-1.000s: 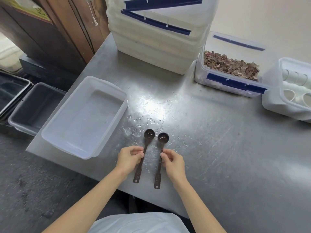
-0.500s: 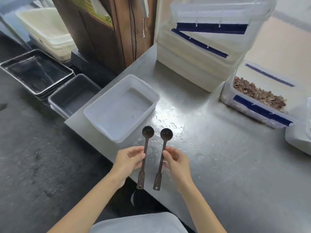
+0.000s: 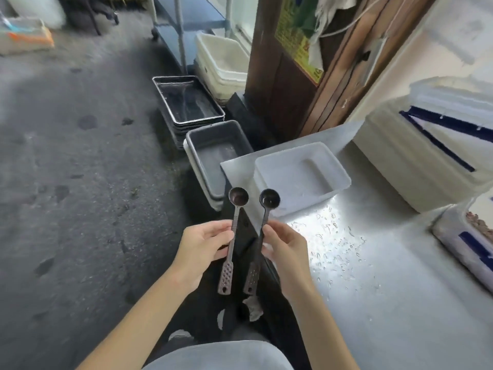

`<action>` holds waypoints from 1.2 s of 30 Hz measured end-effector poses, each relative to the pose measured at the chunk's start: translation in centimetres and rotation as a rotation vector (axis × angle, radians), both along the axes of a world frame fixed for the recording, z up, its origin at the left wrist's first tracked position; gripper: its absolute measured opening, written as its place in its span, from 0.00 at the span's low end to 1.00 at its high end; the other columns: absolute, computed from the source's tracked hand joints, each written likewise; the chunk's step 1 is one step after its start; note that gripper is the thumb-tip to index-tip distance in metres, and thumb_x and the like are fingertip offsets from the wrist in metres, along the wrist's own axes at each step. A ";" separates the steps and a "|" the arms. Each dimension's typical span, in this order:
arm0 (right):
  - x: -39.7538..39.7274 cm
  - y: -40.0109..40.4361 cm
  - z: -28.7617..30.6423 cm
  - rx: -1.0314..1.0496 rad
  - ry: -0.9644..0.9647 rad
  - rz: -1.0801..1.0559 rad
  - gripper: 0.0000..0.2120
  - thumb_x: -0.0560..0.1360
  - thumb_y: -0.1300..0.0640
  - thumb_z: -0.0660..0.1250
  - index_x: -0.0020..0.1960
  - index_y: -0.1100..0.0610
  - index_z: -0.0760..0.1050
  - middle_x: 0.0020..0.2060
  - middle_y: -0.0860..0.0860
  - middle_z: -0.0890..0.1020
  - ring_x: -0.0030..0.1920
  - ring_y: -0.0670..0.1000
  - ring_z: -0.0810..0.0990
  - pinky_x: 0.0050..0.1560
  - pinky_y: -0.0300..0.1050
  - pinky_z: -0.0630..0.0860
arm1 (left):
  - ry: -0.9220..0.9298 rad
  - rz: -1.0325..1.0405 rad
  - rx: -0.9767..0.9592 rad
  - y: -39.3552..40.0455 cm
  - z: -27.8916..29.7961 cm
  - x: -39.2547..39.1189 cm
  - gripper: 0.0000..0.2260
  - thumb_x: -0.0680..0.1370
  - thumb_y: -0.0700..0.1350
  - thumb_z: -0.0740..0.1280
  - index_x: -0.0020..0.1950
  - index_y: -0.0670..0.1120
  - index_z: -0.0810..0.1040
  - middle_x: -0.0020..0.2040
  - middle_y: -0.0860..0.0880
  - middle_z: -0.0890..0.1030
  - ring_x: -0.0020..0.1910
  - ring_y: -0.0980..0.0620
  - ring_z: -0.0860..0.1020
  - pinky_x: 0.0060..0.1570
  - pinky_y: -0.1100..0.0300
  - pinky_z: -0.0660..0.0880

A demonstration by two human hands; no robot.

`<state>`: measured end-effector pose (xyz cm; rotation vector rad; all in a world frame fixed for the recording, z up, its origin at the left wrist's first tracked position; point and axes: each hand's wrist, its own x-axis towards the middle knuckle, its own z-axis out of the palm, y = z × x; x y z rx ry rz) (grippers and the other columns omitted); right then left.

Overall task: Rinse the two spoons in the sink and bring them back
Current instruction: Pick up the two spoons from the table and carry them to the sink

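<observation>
Two brown long-handled measuring spoons, head view, held up clear of the table edge, bowls at 12 o'clock, perforated handle ends at 6 o'clock. Left spoon (image 3: pixel 232 239): pinched at mid-handle by the left hand (image 3: pixel 202 249), fingers closed on it. Right spoon (image 3: pixel 260 236): pinched at mid-handle by the right hand (image 3: pixel 286 249), fingers closed on it; its lower handle is hard to make out against the dark ground below. The spoons stand side by side, apart, roughly parallel.

One steel table (image 3: pixel 386 276), at 3 o'clock of the hands, scattered with water drops, cut off by the frame's right edge. One empty translucent plastic tub (image 3: pixel 301 174) at the table's near corner, just past the right spoon's bowl. One large white bin with blue stripes (image 3: pixel 426 150) at 2 o'clock, blurred and partly cut off. One clear box with blue trim (image 3: pixel 464 244) at 3 o'clock, mostly out of frame, contents brownish and indistinct.

One grey tub (image 3: pixel 213 153) on the floor at 12 o'clock, stacked on others; number cannot be told. One stack of metal trays (image 3: pixel 186 102) beyond it. One stack of cream tubs (image 3: pixel 224 60) farther back.
</observation>
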<state>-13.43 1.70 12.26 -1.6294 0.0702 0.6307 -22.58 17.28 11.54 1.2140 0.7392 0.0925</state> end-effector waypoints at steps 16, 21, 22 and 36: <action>-16.3 19.3 2.7 0.048 -0.012 0.630 0.08 0.81 0.57 0.69 0.58 0.52 0.85 0.47 0.53 0.89 0.47 0.50 0.88 0.47 0.41 0.85 | 0.015 0.708 -0.013 11.2 2.1 -23.2 0.10 0.76 0.37 0.73 0.52 0.51 0.86 0.48 0.51 0.88 0.48 0.55 0.86 0.47 0.58 0.83; -21.5 26.7 3.1 0.080 0.028 0.864 0.11 0.81 0.59 0.69 0.47 0.48 0.88 0.36 0.46 0.87 0.34 0.40 0.83 0.37 0.32 0.78 | 0.030 0.970 -0.040 14.6 1.9 -29.3 0.10 0.76 0.36 0.72 0.53 0.48 0.86 0.50 0.48 0.88 0.51 0.49 0.85 0.54 0.51 0.83; -22.6 28.3 3.1 0.077 0.027 0.909 0.12 0.81 0.60 0.69 0.46 0.47 0.88 0.35 0.45 0.87 0.33 0.40 0.83 0.36 0.31 0.78 | 0.035 1.017 -0.042 15.4 1.8 -30.4 0.10 0.76 0.36 0.73 0.53 0.48 0.86 0.50 0.48 0.88 0.50 0.49 0.85 0.54 0.52 0.83; -38.0 52.8 2.6 0.052 0.098 1.454 0.17 0.82 0.62 0.67 0.41 0.47 0.88 0.39 0.49 0.89 0.37 0.44 0.87 0.35 0.32 0.79 | 0.071 1.509 -0.044 30.8 1.6 -44.5 0.11 0.76 0.36 0.72 0.57 0.45 0.85 0.51 0.47 0.88 0.54 0.46 0.86 0.59 0.47 0.81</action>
